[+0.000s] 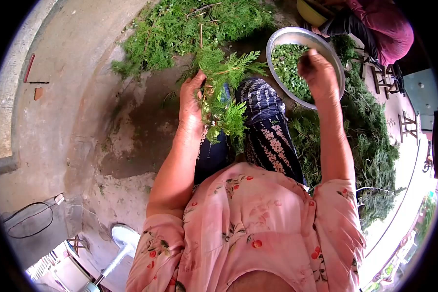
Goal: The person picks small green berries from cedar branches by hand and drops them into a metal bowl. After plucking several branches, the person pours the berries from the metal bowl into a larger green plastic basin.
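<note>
My left hand (192,99) is closed around a leafy evergreen sprig (224,73), cypress-like, held upright above my lap. Feathery green fronds spread to its right, and a bare stem sticks up at the top. Over a wide metal basin (339,78) is my right hand (321,73), its fingers curled together. What they hold, if anything, is hidden by the fingers and shadow. Small green pieces (287,65), which look like little cones or clipped tips, cover the basin's bottom.
A heap of cut evergreen branches (165,34) lies on the floor ahead, and more branches (370,151) are piled at right. Another person (382,29) sits at upper right near a yellow-green bowl (310,13). A wooden stool (408,126) and a white fan (125,238) stand farther off.
</note>
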Demonstrator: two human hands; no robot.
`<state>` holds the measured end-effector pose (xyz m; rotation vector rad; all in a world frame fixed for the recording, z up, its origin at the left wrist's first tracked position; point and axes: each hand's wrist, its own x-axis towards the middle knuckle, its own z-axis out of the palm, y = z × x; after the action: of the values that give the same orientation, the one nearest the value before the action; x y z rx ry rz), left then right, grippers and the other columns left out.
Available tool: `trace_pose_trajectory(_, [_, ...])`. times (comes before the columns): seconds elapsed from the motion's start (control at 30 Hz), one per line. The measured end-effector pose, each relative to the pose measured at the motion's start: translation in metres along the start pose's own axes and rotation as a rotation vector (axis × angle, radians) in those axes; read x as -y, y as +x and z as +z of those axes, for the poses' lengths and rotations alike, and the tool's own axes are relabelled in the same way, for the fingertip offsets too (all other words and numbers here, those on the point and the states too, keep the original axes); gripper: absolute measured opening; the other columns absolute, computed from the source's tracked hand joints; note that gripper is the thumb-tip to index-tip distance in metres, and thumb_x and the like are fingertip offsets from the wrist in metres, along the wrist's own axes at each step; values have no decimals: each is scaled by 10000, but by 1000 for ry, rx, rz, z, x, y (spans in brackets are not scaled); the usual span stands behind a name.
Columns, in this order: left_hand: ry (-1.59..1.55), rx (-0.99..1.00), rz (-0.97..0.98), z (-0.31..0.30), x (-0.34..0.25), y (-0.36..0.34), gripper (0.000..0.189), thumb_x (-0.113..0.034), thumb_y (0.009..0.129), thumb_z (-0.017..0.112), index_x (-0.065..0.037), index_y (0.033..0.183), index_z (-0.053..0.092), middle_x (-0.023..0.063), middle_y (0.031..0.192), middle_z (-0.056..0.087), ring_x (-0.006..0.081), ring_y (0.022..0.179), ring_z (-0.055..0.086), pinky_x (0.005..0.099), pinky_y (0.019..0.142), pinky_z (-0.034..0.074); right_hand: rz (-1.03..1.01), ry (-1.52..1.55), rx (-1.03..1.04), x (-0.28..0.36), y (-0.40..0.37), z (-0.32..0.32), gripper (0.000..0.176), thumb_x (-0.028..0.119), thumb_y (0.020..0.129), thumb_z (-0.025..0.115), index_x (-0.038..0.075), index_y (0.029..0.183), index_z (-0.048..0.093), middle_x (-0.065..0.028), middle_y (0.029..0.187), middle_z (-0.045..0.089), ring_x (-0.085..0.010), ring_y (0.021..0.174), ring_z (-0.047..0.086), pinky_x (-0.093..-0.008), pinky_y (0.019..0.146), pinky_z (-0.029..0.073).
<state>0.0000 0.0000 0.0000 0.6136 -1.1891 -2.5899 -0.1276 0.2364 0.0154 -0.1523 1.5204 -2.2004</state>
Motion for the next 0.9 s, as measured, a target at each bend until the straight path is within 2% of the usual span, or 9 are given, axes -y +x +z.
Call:
trace_pose_trajectory(0.1, [-84, -7, -7, -4, 7, 4, 284, -175, 798, 628, 5, 1004, 552, 80, 885, 619, 159, 738, 605, 287, 664, 507, 131, -241, 160, -9, -24, 52, 276, 262, 852, 555, 9, 959, 585, -71, 788, 606, -147, 657, 577, -273, 589, 493])
trace_pose_trajectory(0.27, [-63, 19, 115, 7, 17, 3, 201, -145, 804, 620, -10, 944, 568, 54, 844, 613, 120, 677, 586, 242, 578, 490, -180, -493, 313, -54, -23, 102, 582, 381, 784, 626, -36, 1162, 477, -95, 947, 605, -111, 781, 524, -273, 681, 449])
trace_pose_trajectory(0.3, [-38, 8, 175, 4, 21, 5, 182, -135, 801, 621, -16, 930, 568, 53, 843, 613, 112, 681, 589, 244, 560, 486, -241, -585, 248, -52, -24, 109, 428, 280, 784, 645, -58, 1022, 530, -158, 914, 616, -197, 817, 565, -321, 756, 446])
trace_pose_trajectory(0.4, [1, -10, 193, -2, 26, 4, 142, -114, 798, 620, -22, 898, 578, 40, 820, 611, 108, 659, 579, 250, 569, 482, -215, -754, 197, -56, -25, 118, 346, 199, 782, 646, -63, 982, 543, -124, 883, 625, -192, 796, 571, -298, 736, 453])
trace_pose_trajectory(0.47, [-30, -10, 188, 2, 24, 1, 143, -111, 807, 603, -23, 916, 576, 26, 800, 606, 112, 667, 569, 250, 584, 478, -139, -212, 176, -73, -23, 117, 211, 106, 795, 619, -46, 932, 570, -69, 820, 627, -159, 709, 572, -265, 662, 466])
trace_pose_trajectory(0.6, [-28, -189, 25, 6, 2, -3, 167, -123, 819, 557, -27, 955, 569, 37, 782, 598, 137, 677, 567, 259, 592, 482, 200, -5, 55, -50, -47, 121, 79, 62, 821, 579, 5, 876, 585, -11, 730, 597, -63, 578, 507, -209, 520, 442])
trace_pose_trajectory(0.73, [-45, -108, -22, -5, 1, 0, 138, -133, 825, 528, -37, 921, 552, -4, 670, 518, 114, 584, 483, 243, 577, 438, 130, 228, 11, -53, -50, 90, 57, 18, 815, 538, 23, 870, 549, -44, 761, 567, -127, 667, 548, -233, 575, 452])
trace_pose_trajectory(0.83, [-435, 316, -92, -25, 4, 6, 80, -143, 833, 512, -75, 791, 497, -12, 650, 445, 86, 570, 437, 235, 496, 361, 132, 308, -40, -52, -34, 61, 171, -28, 789, 500, 30, 947, 528, -45, 824, 529, -156, 738, 520, -246, 630, 415])
trace_pose_trajectory(0.9, [-386, 351, -16, -23, 5, -1, 85, -145, 842, 482, -85, 782, 475, -25, 657, 402, 81, 585, 387, 233, 514, 334, 97, 151, -43, -54, -22, 51, 177, -2, 793, 545, 14, 968, 530, -33, 819, 522, -125, 724, 503, -218, 615, 403])
